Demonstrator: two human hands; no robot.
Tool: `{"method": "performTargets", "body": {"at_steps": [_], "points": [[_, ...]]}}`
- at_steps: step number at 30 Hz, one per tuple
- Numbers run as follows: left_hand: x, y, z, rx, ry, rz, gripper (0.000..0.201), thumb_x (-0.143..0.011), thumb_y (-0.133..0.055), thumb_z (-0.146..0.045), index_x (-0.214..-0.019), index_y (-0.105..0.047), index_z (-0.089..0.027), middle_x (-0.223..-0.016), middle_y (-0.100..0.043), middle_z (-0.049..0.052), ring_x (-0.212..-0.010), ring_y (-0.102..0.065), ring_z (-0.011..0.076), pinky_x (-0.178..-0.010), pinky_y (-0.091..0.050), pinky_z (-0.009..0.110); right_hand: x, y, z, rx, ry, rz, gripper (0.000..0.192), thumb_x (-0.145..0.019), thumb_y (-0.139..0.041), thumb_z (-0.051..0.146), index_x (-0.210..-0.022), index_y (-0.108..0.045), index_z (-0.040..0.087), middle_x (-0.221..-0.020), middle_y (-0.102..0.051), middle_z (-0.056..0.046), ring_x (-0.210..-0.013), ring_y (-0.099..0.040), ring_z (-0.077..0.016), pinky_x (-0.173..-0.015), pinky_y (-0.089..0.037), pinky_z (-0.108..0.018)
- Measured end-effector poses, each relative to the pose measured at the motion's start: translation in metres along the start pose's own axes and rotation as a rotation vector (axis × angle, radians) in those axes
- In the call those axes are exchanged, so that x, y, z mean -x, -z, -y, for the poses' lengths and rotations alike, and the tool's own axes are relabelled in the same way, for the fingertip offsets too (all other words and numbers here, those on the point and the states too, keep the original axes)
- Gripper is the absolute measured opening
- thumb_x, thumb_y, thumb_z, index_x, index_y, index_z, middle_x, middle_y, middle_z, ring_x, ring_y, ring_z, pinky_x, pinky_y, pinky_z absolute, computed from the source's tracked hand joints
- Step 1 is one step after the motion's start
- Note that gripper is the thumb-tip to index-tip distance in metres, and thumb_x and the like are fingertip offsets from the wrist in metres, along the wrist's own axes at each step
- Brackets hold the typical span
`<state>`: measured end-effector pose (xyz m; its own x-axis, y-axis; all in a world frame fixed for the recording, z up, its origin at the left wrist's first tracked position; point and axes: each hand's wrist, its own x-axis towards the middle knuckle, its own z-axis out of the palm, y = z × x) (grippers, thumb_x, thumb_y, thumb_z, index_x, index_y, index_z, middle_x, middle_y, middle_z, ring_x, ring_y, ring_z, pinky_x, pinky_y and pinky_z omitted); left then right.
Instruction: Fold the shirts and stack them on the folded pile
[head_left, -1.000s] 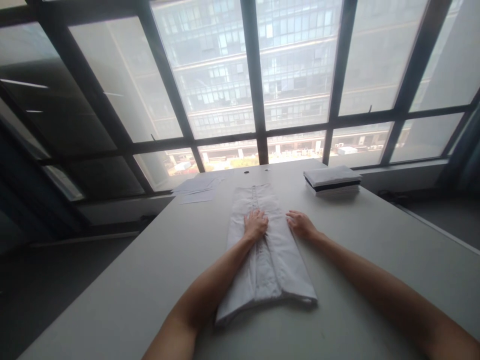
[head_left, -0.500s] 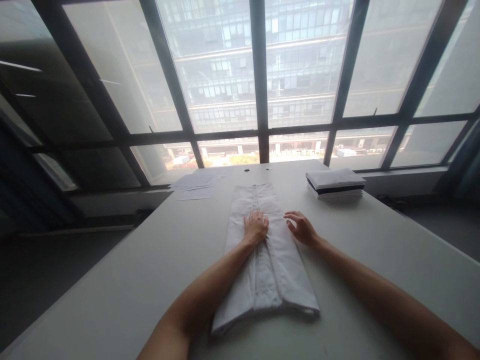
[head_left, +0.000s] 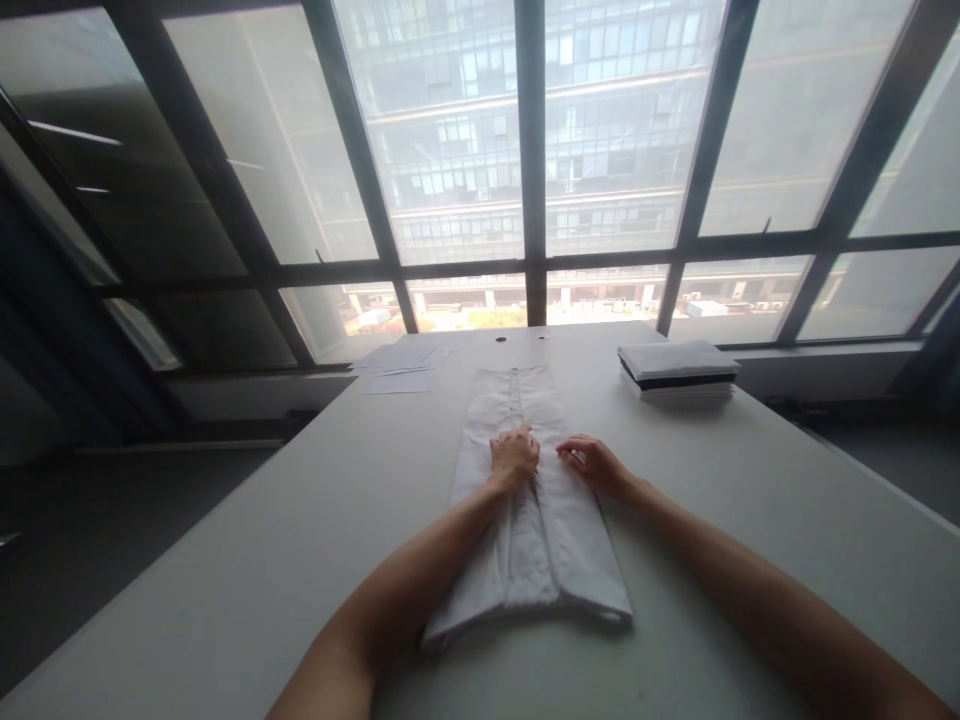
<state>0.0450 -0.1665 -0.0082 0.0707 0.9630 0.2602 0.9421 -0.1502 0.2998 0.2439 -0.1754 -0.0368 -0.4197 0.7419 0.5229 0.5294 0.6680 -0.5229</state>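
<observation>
A white button-up shirt (head_left: 517, 570) lies folded into a long strip on the white table, its button placket running down the middle. My left hand (head_left: 515, 455) is on the placket near the shirt's middle. Its fingers are curled in and look closed on the cloth, though the fingertips are partly hidden. Over the right edge of the shirt, just across from it, is my right hand (head_left: 598, 465). The fingers there bend loosely toward the placket, thumb below them, with no cloth visibly caught between.
On the table (head_left: 315, 530), a stack of folded white cloth (head_left: 675, 360) with a dark band stands at the back right. Several white paper sheets (head_left: 397, 370) lie at the back left. Beyond the far edge rises a dark-framed window (head_left: 535, 180).
My left hand's spread fingers have curled in on the placket. My right hand has moved slightly left and down, its fingers more bent. The whole view has shifted a little.
</observation>
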Motion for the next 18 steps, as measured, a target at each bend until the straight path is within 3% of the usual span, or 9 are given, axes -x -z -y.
{"method": "performTargets", "body": {"at_steps": [5, 9, 12, 15, 18], "points": [[-0.005, -0.007, -0.001, 0.301, -0.071, -0.044, 0.042, -0.092, -0.054, -0.021, -0.133, -0.062, -0.019, -0.104, -0.075, 0.008, -0.103, -0.068, 0.0246, -0.101, -0.045, 0.04, -0.001, -0.001, 0.001, -0.033, -0.024, 0.002, 0.026, -0.095, -0.055, 0.026, -0.111, -0.074, 0.02, -0.102, -0.076, -0.009, -0.091, -0.07, -0.0223, -0.089, -0.054, -0.037], [-0.005, -0.014, -0.007, 0.703, -0.166, -0.049, 0.047, -0.098, -0.043, -0.021, -0.145, -0.05, -0.016, -0.119, -0.072, 0.009, -0.107, -0.068, 0.0192, -0.098, -0.051, 0.033, -0.002, -0.001, 0.004, -0.115, -0.043, 0.007, 0.039, -0.097, -0.053, 0.032, -0.133, -0.065, 0.025, -0.12, -0.073, -0.009, -0.093, -0.07, -0.021, -0.091, -0.054, -0.037], [-0.005, -0.017, -0.01, 0.821, -0.177, -0.058, 0.049, -0.103, -0.036, -0.024, -0.15, -0.044, -0.017, -0.129, -0.068, 0.011, -0.12, -0.064, 0.0206, -0.104, -0.049, 0.035, -0.004, 0.001, 0.004, -0.207, -0.097, -0.016, 0.047, -0.099, -0.049, 0.041, -0.144, -0.056, 0.028, -0.133, -0.069, -0.008, -0.098, -0.07, -0.0221, -0.092, -0.056, -0.038], [-0.006, -0.021, -0.01, 0.874, -0.181, -0.011, 0.048, -0.106, -0.034, -0.029, -0.152, -0.044, -0.019, -0.124, -0.071, 0.011, -0.12, -0.065, 0.0219, -0.105, -0.049, 0.037, -0.008, 0.002, 0.001, -0.265, -0.134, -0.083, 0.049, -0.1, -0.045, 0.051, -0.139, -0.062, 0.026, -0.136, -0.067, -0.008, -0.112, -0.067, -0.0265, -0.097, -0.054, -0.042], [-0.009, -0.025, -0.009, 0.957, -0.187, 0.032, 0.046, -0.108, -0.032, -0.032, -0.151, -0.044, -0.021, -0.124, -0.072, 0.01, -0.118, -0.066, 0.0221, -0.104, -0.051, 0.04, -0.012, 0.001, -0.004, -0.298, -0.201, -0.179, 0.058, -0.1, -0.037, 0.062, -0.118, -0.075, 0.023, -0.123, -0.074, -0.01, -0.113, -0.068, -0.0284, -0.1, -0.053, -0.045]]}}
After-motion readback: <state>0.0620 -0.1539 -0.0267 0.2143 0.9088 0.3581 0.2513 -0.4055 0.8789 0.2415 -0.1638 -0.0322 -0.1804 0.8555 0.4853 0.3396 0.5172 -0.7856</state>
